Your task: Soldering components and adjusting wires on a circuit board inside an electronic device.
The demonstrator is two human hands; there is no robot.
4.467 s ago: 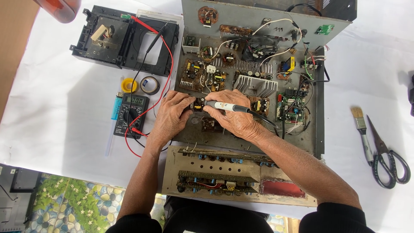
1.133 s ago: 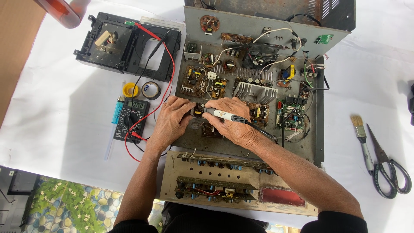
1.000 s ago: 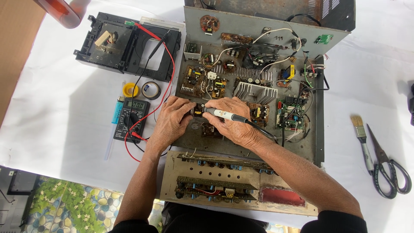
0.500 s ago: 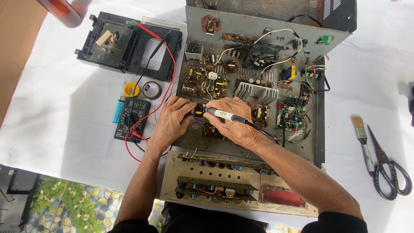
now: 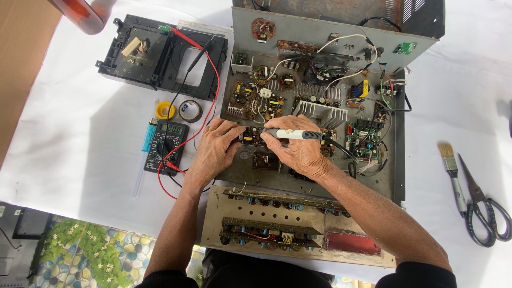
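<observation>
White cloth covers the worktop below you, and an opened amplifier chassis lies flat in the middle, its lid off so the circuit boards face up within reach. Your right hand is closed around a soldering iron, held sideways like a pen with its tip pointing left at a small circuit board near the centre of the chassis. Your left hand rests on the chassis just beside that board, fingers curled down onto it, likely steadying it for the iron; it grips nothing you could lift. A multimeter with red and black leads sits close on your left, near two tape rolls. Well apart on the right lie a paintbrush and scissors.
</observation>
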